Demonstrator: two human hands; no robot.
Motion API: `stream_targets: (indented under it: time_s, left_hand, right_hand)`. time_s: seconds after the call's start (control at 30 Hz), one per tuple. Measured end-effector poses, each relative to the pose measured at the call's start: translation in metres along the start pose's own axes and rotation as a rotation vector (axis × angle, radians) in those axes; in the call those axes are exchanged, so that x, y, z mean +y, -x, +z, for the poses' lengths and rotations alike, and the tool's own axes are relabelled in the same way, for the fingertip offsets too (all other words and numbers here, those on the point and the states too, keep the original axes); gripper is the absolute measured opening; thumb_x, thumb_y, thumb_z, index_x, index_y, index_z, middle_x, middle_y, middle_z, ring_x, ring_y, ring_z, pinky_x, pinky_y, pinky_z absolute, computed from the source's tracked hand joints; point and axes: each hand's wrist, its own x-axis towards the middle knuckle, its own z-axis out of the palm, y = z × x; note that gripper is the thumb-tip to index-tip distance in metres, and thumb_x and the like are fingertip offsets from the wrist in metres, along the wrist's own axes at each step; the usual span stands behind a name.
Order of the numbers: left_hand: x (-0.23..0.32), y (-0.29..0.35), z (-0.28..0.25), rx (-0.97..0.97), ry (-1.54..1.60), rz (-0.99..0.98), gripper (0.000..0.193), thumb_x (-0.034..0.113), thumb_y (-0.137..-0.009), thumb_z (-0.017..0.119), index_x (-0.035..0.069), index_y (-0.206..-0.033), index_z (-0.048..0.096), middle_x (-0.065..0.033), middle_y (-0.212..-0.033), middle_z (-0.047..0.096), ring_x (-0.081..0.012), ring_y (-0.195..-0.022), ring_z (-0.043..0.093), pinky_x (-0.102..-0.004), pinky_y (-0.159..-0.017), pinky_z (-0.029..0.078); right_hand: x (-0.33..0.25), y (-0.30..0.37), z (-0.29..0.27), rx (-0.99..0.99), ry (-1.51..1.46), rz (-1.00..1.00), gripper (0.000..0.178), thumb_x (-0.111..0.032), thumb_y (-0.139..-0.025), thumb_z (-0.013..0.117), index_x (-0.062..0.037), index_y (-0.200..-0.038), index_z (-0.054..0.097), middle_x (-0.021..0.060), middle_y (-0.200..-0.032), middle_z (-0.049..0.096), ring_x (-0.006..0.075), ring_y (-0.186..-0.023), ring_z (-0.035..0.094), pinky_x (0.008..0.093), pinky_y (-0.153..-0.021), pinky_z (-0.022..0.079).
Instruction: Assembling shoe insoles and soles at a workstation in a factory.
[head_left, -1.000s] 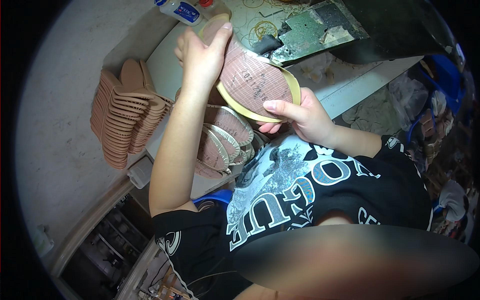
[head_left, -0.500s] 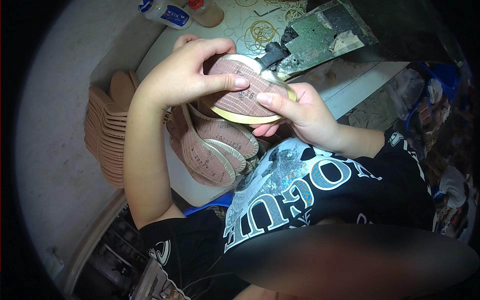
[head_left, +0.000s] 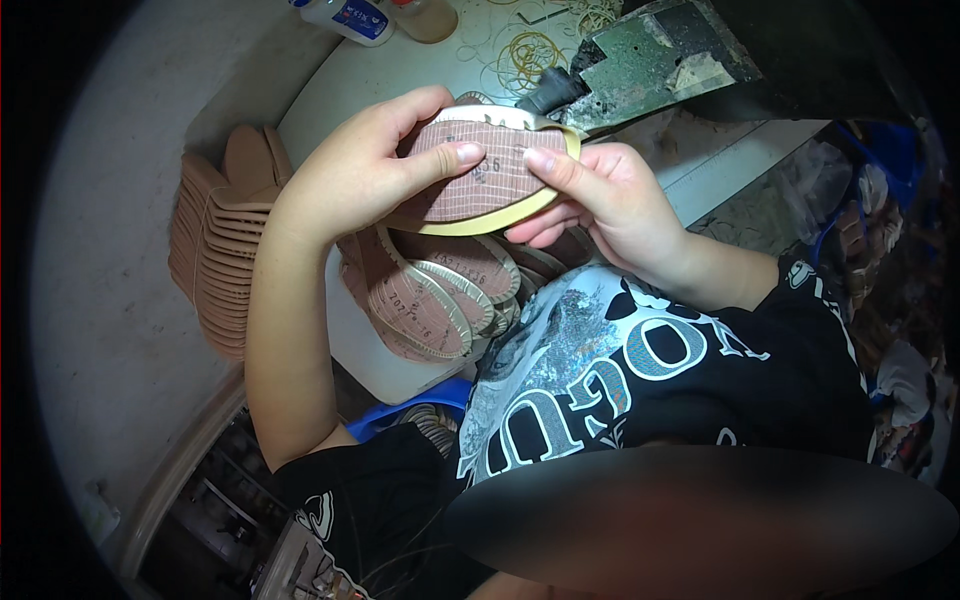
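Between my two hands is a shoe insole (head_left: 470, 185) with a reddish-brown, white-lined face and a pale yellow strip along its edge. My left hand (head_left: 395, 160) grips its left part, thumb pressed on the face and fingers behind. At the other end my right hand (head_left: 600, 190) pinches it, thumb on the face near the yellow edge and fingers curled underneath. The far edge carries a whitish, gathered border. Just below the held insole, several similar insoles (head_left: 420, 305) with pleated pale rims lie overlapping on the white table (head_left: 385, 375).
Against the left wall stands a bundled stack of brown insole boards (head_left: 215, 260). A worn green machine (head_left: 650, 70) with a dark nozzle (head_left: 550, 92) is beyond my right hand. Thin yellow bands (head_left: 530, 62) and two bottles (head_left: 345, 18) are at the back. A blue container (head_left: 405, 408) sits below the table.
Both hands have drawn the insole away from the dark nozzle, slightly left, and it is turned more level. Its whitish far border shows more now.
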Motion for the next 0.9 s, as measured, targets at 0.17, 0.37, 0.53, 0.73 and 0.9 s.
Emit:
stream_targets:
  time_s: [0.17, 0.37, 0.53, 0.73, 0.9]
  left_hand:
    - [-0.005, 0.007, 0.008, 0.059, 0.039, -0.034, 0.03, 0.03, -0.089, 0.063, 0.003, -0.097, 0.054, 0.0008, -0.082, 0.051, -0.0069, -0.077, 0.046, -0.0226, -0.068, 0.04]
    - [-0.02, 0.006, 0.015, 0.139, 0.148, -0.085, 0.028, 0.029, -0.09, 0.061, 0.002, -0.098, 0.054, 0.0008, -0.084, 0.053, -0.0064, -0.079, 0.048, -0.0217, -0.07, 0.041]
    - [-0.021, 0.01, 0.016, 0.213, 0.2, -0.229, 0.029, 0.029, -0.09, 0.063, 0.002, -0.101, 0.057, 0.0007, -0.088, 0.057, -0.0048, -0.082, 0.05, -0.0193, -0.072, 0.041]
    - [-0.004, 0.011, 0.037, 0.225, 0.345, -0.346, 0.05, 0.055, -0.08, 0.064, 0.006, -0.087, 0.063, -0.0052, -0.069, 0.062, -0.0139, -0.053, 0.06, -0.027, -0.045, 0.049]
    - [0.001, 0.008, 0.053, 0.341, 0.507, -0.38, 0.051, 0.05, -0.084, 0.061, 0.0, -0.089, 0.063, -0.0115, -0.069, 0.065, -0.017, -0.051, 0.063, -0.0256, -0.047, 0.053]
  right_hand:
    - [0.002, -0.009, -0.002, -0.01, 0.05, -0.032, 0.042, -0.036, -0.092, 0.056, 0.0058, -0.095, 0.063, 0.0148, -0.088, 0.068, 0.0176, -0.071, 0.069, 0.0222, -0.061, 0.056]
    - [0.006, -0.023, -0.005, -0.01, 0.033, -0.058, 0.042, -0.036, -0.092, 0.056, 0.0049, -0.091, 0.062, 0.0147, -0.084, 0.068, 0.017, -0.069, 0.069, 0.0214, -0.058, 0.056]
    - [0.01, -0.039, -0.008, -0.025, 0.075, -0.111, 0.041, -0.036, -0.091, 0.058, 0.0047, -0.088, 0.063, 0.0141, -0.081, 0.068, 0.0156, -0.066, 0.068, 0.0223, -0.058, 0.056]
    - [-0.001, -0.045, -0.016, -0.083, 0.218, -0.175, 0.03, -0.027, -0.088, 0.062, 0.0022, -0.096, 0.065, 0.0104, -0.087, 0.068, 0.0144, -0.075, 0.067, 0.0259, -0.068, 0.054]
    - [0.003, -0.019, -0.017, -0.255, 0.421, -0.171, 0.038, -0.026, -0.082, 0.071, 0.0007, -0.108, 0.063, 0.0062, -0.094, 0.067, 0.0112, -0.087, 0.062, 0.026, -0.081, 0.049]
